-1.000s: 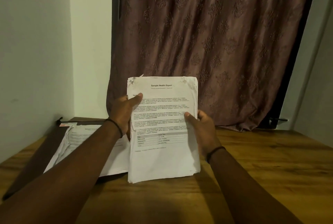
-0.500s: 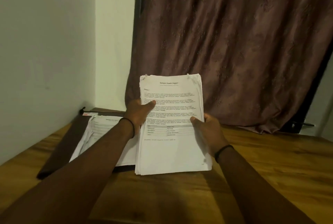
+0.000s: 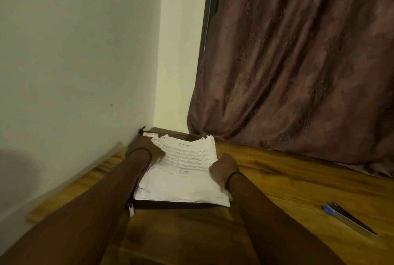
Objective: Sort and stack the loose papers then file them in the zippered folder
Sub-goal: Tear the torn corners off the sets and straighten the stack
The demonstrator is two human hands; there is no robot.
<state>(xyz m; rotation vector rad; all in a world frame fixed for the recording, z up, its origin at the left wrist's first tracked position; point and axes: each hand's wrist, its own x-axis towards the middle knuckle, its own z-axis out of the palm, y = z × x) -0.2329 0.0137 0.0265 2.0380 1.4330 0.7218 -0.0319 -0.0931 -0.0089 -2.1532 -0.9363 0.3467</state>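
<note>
Wall (image 3: 74, 51): pale and plain; it runs along the left edge of the tabletop (image 3: 287, 179).
Zippered folder (image 3: 170, 205): dark, lying flat at the far-left corner of the tabletop, its left side close to the wall. Only its front edge and far end show around the papers.
Zipper pull (image 3: 131, 209): pale metal, at the folder's near-left corner, just beside the left forearm.
Label (image 3: 150, 134): a small white tag with a red mark, at the folder's far-left corner.
Left hand (image 3: 156, 153): its grip is closed on the left edge of the papers, thumb on the top sheet. A dark band circles the wrist. The view is blurred here.
Paper stack (image 3: 187, 170): white printed sheets lying on top of the folder, edges uneven, the far corners ragged. The top page carries a heading and blocks of text too blurred to read.
Right hand (image 3: 221, 168): its grip clasps the stack's right edge, thumb across the top sheet, and a dark band sits on the wrist.
Curtain (image 3: 298, 62): brownish with an embossed pattern, hanging behind the tabletop's far edge.
Pen (image 3: 349, 218): blue at one end with a silvery barrel, lying diagonally near the right edge of the wood-grain tabletop, well apart from the papers.
</note>
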